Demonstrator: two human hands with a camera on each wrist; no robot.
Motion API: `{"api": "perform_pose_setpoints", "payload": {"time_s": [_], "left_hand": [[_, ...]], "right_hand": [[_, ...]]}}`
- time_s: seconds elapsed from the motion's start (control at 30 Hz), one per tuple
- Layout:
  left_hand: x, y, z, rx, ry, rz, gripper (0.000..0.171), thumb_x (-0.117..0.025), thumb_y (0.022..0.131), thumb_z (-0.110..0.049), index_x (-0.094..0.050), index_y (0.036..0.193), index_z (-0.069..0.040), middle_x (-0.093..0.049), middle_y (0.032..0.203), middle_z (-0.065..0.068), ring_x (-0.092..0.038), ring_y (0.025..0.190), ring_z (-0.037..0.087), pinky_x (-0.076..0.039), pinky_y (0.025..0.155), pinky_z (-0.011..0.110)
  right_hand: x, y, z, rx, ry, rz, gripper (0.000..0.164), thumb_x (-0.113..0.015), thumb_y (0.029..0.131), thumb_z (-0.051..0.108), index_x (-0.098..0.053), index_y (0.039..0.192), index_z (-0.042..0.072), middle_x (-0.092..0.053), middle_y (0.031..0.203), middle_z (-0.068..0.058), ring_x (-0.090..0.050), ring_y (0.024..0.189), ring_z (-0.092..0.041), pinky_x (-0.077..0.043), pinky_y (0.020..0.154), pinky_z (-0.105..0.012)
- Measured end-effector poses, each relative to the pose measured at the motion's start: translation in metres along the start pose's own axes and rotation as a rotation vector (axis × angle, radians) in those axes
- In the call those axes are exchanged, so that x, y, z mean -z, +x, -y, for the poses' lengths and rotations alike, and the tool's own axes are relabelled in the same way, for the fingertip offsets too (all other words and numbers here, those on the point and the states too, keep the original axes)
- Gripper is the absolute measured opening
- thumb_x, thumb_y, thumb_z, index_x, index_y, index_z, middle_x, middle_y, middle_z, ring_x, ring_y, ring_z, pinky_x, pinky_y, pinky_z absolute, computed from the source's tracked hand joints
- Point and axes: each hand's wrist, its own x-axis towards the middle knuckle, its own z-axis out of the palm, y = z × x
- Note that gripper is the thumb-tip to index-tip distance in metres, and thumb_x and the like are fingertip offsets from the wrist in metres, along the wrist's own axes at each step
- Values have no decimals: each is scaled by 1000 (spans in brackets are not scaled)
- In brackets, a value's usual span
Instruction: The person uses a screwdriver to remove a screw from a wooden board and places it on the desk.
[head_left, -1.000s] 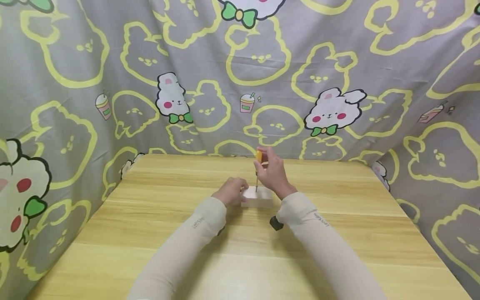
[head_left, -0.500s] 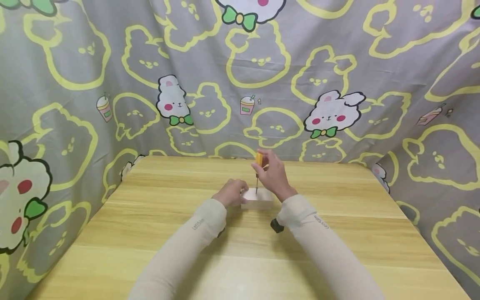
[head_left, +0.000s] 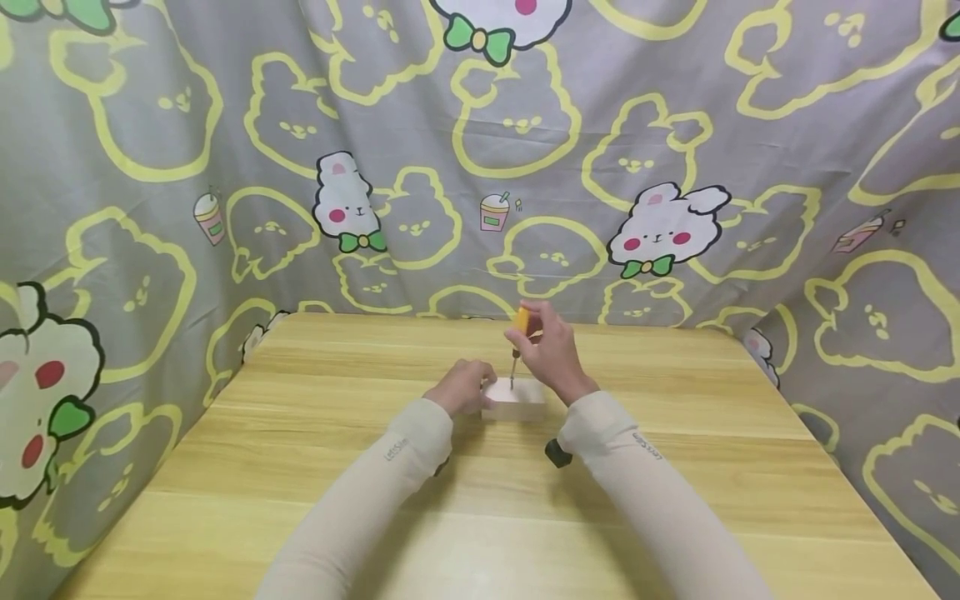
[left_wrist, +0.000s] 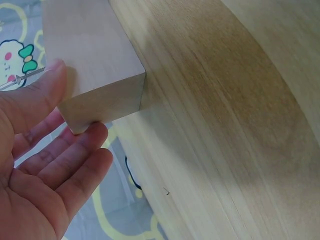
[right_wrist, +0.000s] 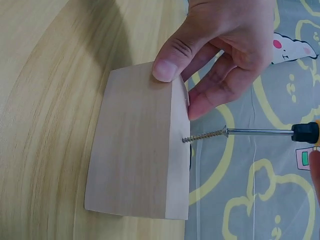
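While my left hand (head_left: 463,385) clamps the wood block (head_left: 514,398) and my right hand (head_left: 546,348) pinches the screwdriver (head_left: 517,333), the barely started screw (right_wrist: 204,136) could tip if I lean.

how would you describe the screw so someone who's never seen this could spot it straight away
Start at the wooden table, then the pale wooden block near its middle, gripped by the left hand. The screw stands on the block's top, under the yellow-handled screwdriver in the right hand. It is the only threaded metal piece there.
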Motion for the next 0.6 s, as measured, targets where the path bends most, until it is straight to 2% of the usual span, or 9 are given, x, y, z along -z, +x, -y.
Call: {"api": "perform_pose_setpoints", "payload": {"time_s": [0.13,0.4,0.6], "left_hand": [[1,0,0,-7,-3,-8,44,-81,78,-14,-65,118,-4,-62,126,13,-59,111,30,-47,98,42],[1,-1,-2,3,1,4,45,-81,79,-15,-65,119,-4,-62,126,13,-59,110,30,-48,98,43],[1,-1,-2,3,0,2,44,-80,79,-14,-65,118,-4,-62,126,13,-59,110,30,-47,98,43]], "right_hand": [[1,0,0,10,-12,-16,39,-72,85,1,-51,119,-4,-62,84,-15,-65,75,-27,-59,61,-29],[0,0,0,39,-5,23,39,-63,89,-5,-49,124,-2,-64,93,-19,-67,83,-30,-59,66,-30],[2,0,2,48,-20,15,42,-73,85,2,-52,120,-1,-58,90,-16,-62,76,-26,-59,61,-30]]}}
